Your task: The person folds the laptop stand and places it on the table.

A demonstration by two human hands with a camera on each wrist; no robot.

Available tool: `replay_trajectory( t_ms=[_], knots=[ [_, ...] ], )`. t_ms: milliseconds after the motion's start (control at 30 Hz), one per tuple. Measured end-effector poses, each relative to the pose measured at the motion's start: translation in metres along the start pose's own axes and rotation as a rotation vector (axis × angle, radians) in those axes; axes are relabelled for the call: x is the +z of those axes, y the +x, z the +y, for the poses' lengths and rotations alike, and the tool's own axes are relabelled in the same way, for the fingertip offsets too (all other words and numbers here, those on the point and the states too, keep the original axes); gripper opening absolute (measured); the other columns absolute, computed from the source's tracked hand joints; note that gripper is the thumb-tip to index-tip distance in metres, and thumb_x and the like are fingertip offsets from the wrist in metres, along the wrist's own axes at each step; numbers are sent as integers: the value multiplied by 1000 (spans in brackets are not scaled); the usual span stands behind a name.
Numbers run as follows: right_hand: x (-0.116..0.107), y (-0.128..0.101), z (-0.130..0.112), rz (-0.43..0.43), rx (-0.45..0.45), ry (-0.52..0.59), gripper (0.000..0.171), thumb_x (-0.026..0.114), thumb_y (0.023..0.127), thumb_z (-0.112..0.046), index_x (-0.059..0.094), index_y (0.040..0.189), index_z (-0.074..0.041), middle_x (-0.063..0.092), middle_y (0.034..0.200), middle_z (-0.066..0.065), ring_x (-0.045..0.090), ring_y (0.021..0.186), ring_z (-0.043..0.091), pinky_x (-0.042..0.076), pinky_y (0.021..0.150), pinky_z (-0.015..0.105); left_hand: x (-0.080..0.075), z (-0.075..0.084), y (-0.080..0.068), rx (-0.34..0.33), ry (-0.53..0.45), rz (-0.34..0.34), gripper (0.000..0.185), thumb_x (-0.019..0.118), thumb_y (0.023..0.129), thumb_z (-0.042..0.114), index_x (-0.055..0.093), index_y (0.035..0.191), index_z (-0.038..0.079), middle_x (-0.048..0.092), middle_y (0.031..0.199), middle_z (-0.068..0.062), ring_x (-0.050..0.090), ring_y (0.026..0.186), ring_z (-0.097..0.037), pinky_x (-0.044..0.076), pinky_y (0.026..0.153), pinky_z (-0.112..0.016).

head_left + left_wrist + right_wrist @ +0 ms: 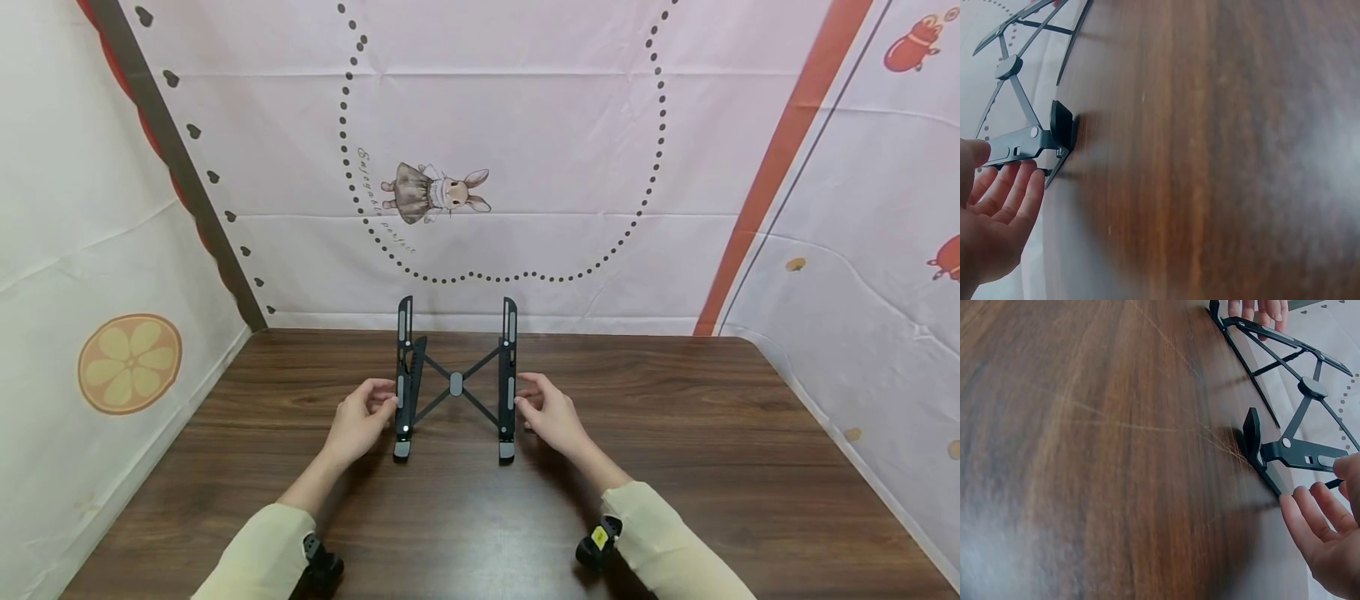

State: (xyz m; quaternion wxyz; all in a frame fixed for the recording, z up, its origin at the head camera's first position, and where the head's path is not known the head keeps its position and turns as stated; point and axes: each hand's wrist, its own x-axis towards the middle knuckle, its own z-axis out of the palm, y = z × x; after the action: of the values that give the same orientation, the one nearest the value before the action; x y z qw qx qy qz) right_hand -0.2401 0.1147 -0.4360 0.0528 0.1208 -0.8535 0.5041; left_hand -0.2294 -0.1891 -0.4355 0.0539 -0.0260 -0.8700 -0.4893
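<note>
**Folding stand between two hands at mid-tabletop**

The wooden tabletop (675,433) runs bare to its right and near edges; cloth-draped walls close in at the back and left. A black folding stand (456,383), two rails joined by crossed struts, stands propped up near the back edge. The left hand (360,421) and right hand (551,414) flank it, fingers loosely extended, fingertips at the rails, gripping nothing.

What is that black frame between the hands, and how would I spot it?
Look at the brown wooden table, near its far edge below the rabbit picture. The folding stand sits there: two black rails joined by a cross brace, with a hand beside each rail.
</note>
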Motion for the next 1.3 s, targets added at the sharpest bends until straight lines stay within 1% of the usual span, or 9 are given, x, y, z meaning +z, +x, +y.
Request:
replay_trajectory(
  t_ms=[67, 167, 300, 400, 700, 900, 1033, 1300],
  knots=[
    [2, 0, 0, -4, 18, 19, 40, 59, 88, -6, 50, 127, -10, 64, 105, 14, 65, 78, 21, 53, 56, 25, 1, 1, 0, -13, -28, -8, 29, 55, 92, 14, 53, 119, 6, 62, 104, -12, 63, 83, -21, 54, 67, -29],
    [6, 1, -2, -14, 36, 36, 41, 58, 88, -6, 49, 128, -9, 63, 104, 15, 65, 76, 20, 54, 56, 27, 3, 2, 1, -26, -41, -14, 30, 55, 92, 14, 52, 120, 5, 62, 104, -13, 63, 83, -20, 55, 67, -30],
    [9, 2, -4, -19, 49, 57, 43, 57, 87, -3, 47, 129, -5, 63, 98, 14, 65, 71, 18, 55, 56, 29, 5, 2, 2, -38, -30, -11, 31, 55, 91, 14, 52, 121, 5, 62, 103, -13, 63, 82, -19, 54, 66, -29],
    [10, 2, -5, -18, 68, 72, 43, 57, 87, -2, 47, 129, -4, 62, 95, 12, 63, 69, 17, 55, 57, 30, 6, 2, 3, -40, -14, -2, 31, 56, 91, 12, 52, 120, 5, 63, 102, -13, 62, 80, -18, 54, 65, -28],
    [12, 4, -6, -25, 118, 103, 43, 58, 86, 0, 46, 127, -4, 61, 93, 11, 62, 71, 16, 55, 57, 30, 9, 2, 6, -37, -8, 34, 25, 58, 89, 9, 55, 114, 5, 64, 95, -12, 62, 73, -17, 53, 58, -27],
    [12, 3, -6, -25, 137, 102, 39, 57, 86, -1, 48, 124, -6, 61, 93, 10, 62, 71, 16, 55, 58, 31, 12, 0, 8, -44, -24, 36, 25, 58, 89, 7, 55, 113, 5, 64, 94, -13, 63, 73, -17, 53, 58, -26],
    [10, 4, -5, -21, 154, 106, 36, 58, 86, -1, 49, 121, -7, 61, 92, 10, 62, 70, 16, 55, 58, 31, 14, 1, 9, -57, -44, 23, 25, 58, 89, 7, 55, 113, 4, 64, 95, -14, 64, 73, -18, 53, 59, -27],
    [-1, 2, 0, 1, 171, 111, 33, 57, 87, -2, 51, 119, -7, 62, 92, 10, 61, 69, 16, 55, 58, 31, 22, 10, 10, -75, -91, -8, 24, 58, 89, 6, 56, 112, 1, 65, 94, -14, 64, 72, -17, 54, 60, -28]
  ],
)
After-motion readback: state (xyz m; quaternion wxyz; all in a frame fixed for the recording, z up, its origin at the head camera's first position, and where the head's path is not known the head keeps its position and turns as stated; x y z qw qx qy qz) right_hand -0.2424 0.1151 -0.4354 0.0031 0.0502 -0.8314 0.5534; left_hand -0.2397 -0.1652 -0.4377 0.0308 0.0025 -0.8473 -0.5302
